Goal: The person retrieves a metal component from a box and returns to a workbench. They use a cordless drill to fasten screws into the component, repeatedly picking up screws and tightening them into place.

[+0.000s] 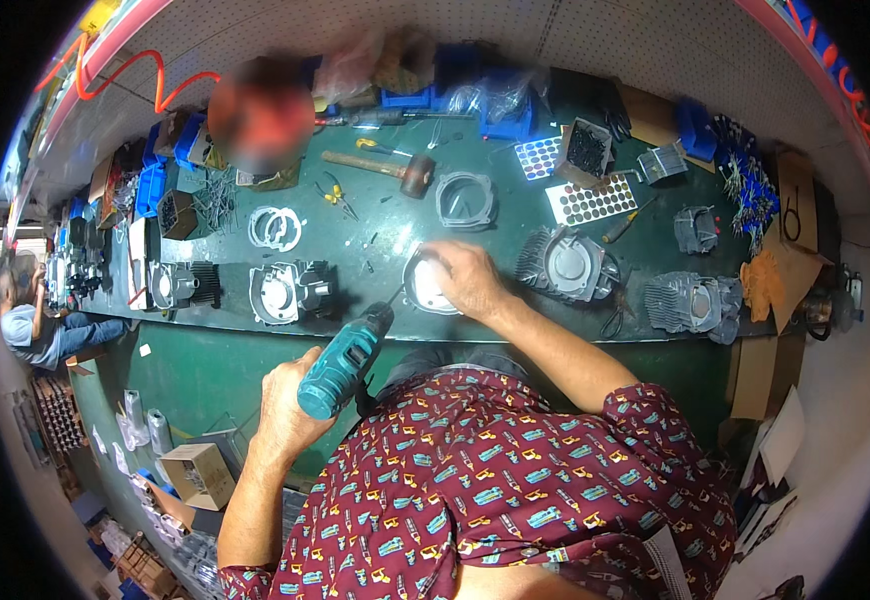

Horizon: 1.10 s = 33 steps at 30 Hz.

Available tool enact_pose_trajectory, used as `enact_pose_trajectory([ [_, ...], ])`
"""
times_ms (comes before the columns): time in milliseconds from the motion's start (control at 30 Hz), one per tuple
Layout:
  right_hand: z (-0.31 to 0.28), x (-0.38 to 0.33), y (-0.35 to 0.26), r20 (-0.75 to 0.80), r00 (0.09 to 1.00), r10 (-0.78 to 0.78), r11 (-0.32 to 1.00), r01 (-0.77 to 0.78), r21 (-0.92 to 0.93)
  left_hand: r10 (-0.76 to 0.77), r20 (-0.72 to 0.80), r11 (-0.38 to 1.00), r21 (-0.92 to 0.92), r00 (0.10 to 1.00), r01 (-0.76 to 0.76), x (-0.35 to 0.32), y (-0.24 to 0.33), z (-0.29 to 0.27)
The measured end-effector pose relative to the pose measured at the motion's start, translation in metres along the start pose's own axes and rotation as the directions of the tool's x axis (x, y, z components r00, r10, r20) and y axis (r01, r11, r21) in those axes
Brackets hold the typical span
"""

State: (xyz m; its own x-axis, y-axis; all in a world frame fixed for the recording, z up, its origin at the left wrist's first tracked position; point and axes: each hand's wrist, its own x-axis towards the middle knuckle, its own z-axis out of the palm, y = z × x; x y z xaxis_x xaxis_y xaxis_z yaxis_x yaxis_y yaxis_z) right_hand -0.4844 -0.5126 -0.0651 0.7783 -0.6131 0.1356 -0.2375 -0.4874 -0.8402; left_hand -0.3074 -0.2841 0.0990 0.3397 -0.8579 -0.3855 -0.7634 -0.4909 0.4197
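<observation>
My left hand (285, 405) is wrapped round a teal power drill (343, 362), its bit angled up toward a round silver metal cover (433, 296) at the table's front edge. Whether the bit touches the cover's left rim I cannot tell. My right hand (470, 278) grips the cover from the right, its fingers bent over the top and partly hiding it. To the right stands a finned metal engine housing (567, 265); to the left lies another housing (290, 292) with a pale round face. A grey ring-shaped frame (465, 200) lies just behind the cover.
Behind lie a wooden-handled mallet (385, 172), yellow-handled pliers (337, 196), thin ring gaskets (275, 228) and a sheet of round stickers (592, 200). A box of small dark parts (587, 150) sits farther back. More finned housings (693, 303) stand right. Another person (40, 320) sits far left.
</observation>
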Motion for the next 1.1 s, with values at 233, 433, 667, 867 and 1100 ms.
enact_pose_trajectory([
  [233,0.005,-0.018,0.025,-0.03,0.985,0.171,0.98,-0.173,-0.1,0.118,0.006,0.992,0.04,0.993,-0.118,0.026,0.008,-0.026],
  [433,0.009,-0.014,0.04,-0.058,0.991,0.121,0.991,-0.124,-0.05,0.075,0.241,0.98,0.161,0.968,-0.116,0.082,0.048,-0.067],
  [667,0.013,-0.013,0.036,0.003,0.991,0.135,0.98,-0.133,-0.151,0.09,0.292,0.957,0.239,0.952,-0.164,0.098,0.054,-0.074],
  [867,0.014,-0.012,0.042,0.0,0.994,0.105,0.986,-0.104,-0.132,0.114,0.29,0.927,0.313,0.95,-0.207,0.099,0.054,-0.073],
  [1100,0.02,-0.01,0.054,-0.012,0.995,0.104,0.988,-0.104,-0.115,0.126,0.29,0.933,0.291,0.949,-0.213,0.09,0.06,-0.071],
])
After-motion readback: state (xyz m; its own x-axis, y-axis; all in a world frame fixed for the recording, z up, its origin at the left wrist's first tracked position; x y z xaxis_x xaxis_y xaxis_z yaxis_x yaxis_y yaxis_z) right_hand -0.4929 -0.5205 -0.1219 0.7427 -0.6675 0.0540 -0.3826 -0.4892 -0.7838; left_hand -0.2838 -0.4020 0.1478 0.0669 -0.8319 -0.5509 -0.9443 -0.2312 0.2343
